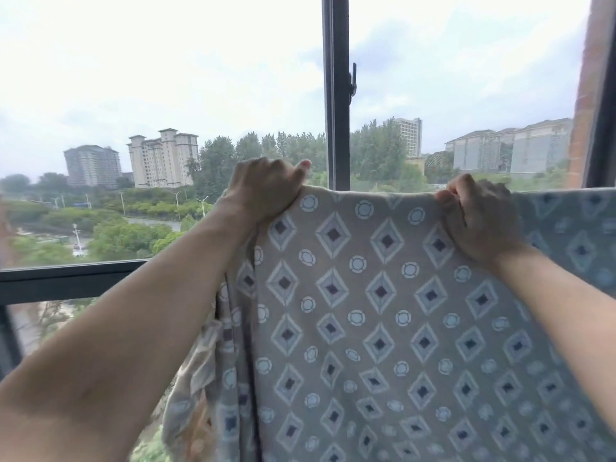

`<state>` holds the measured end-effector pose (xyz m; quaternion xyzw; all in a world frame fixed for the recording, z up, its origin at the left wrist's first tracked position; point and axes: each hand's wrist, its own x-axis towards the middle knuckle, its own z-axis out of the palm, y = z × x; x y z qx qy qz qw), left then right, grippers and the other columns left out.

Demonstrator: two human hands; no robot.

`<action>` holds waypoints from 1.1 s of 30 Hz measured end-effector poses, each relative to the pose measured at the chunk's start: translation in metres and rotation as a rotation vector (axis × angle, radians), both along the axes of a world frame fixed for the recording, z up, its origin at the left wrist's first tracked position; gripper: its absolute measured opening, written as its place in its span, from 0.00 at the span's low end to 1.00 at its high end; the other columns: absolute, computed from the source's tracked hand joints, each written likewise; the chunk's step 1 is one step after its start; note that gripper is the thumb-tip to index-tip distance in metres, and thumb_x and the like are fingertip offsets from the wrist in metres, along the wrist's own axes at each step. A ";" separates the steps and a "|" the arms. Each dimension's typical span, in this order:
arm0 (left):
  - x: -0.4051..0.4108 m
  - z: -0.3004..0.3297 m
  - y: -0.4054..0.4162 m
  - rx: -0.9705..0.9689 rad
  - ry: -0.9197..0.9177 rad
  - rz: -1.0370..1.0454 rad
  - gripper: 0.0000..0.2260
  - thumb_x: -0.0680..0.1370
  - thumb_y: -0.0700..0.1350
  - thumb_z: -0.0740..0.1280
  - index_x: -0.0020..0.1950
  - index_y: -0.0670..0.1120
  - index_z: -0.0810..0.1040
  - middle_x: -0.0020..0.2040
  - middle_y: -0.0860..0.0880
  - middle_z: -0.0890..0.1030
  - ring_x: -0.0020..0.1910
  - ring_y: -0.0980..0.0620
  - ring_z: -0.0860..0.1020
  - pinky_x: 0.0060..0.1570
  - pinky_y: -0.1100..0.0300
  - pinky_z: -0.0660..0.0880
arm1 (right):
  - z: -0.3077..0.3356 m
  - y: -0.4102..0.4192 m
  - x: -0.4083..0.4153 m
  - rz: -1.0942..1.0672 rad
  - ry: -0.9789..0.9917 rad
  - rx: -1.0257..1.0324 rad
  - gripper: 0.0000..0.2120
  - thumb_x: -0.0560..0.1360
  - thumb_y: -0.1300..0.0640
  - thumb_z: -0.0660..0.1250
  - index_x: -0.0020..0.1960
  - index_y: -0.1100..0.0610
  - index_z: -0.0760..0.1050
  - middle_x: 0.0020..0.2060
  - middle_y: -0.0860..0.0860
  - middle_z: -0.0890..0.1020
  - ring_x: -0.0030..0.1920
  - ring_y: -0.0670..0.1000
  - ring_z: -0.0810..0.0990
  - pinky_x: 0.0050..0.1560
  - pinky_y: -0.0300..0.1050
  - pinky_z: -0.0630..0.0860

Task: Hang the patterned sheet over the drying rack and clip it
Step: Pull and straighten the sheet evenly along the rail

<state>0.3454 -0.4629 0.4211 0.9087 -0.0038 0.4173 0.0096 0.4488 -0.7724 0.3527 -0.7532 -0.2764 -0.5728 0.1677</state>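
The patterned sheet [366, 311], beige with diamonds and circles, hangs in front of me with its top edge stretched level across the middle of the view. My left hand [263, 190] grips the top edge near the sheet's left end. My right hand [480, 216] pinches the same edge further right, fingers curled into the cloth. The sheet runs on past my right hand to the frame's right edge. Loose folds bunch and hang down below my left wrist. The drying rack and any clips are hidden or out of view.
A large window is directly behind the sheet, with a dark vertical frame post [336, 95] carrying a handle [352, 83] and a horizontal sill bar [66, 278] at the left. A brick wall edge [586, 95] stands at the far right. Trees and buildings lie outside.
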 end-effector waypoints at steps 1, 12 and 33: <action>0.006 0.001 -0.003 -0.042 0.061 0.019 0.24 0.84 0.59 0.48 0.41 0.46 0.74 0.31 0.51 0.73 0.27 0.54 0.71 0.34 0.62 0.71 | 0.000 0.000 0.000 -0.003 -0.002 0.000 0.24 0.81 0.44 0.47 0.45 0.62 0.70 0.33 0.58 0.77 0.34 0.54 0.72 0.42 0.48 0.64; -0.001 -0.007 -0.110 0.226 0.247 -0.257 0.15 0.81 0.61 0.58 0.50 0.49 0.70 0.37 0.51 0.77 0.34 0.52 0.76 0.32 0.58 0.73 | -0.004 -0.038 -0.004 0.086 0.127 0.011 0.18 0.81 0.45 0.51 0.52 0.58 0.70 0.41 0.48 0.73 0.44 0.50 0.69 0.48 0.44 0.61; 0.006 0.000 -0.125 0.059 0.361 -0.129 0.23 0.84 0.57 0.48 0.47 0.45 0.76 0.42 0.47 0.79 0.40 0.51 0.78 0.36 0.57 0.70 | 0.083 -0.030 0.008 0.115 1.152 -0.252 0.10 0.80 0.52 0.62 0.46 0.51 0.81 0.39 0.52 0.84 0.42 0.54 0.84 0.42 0.45 0.78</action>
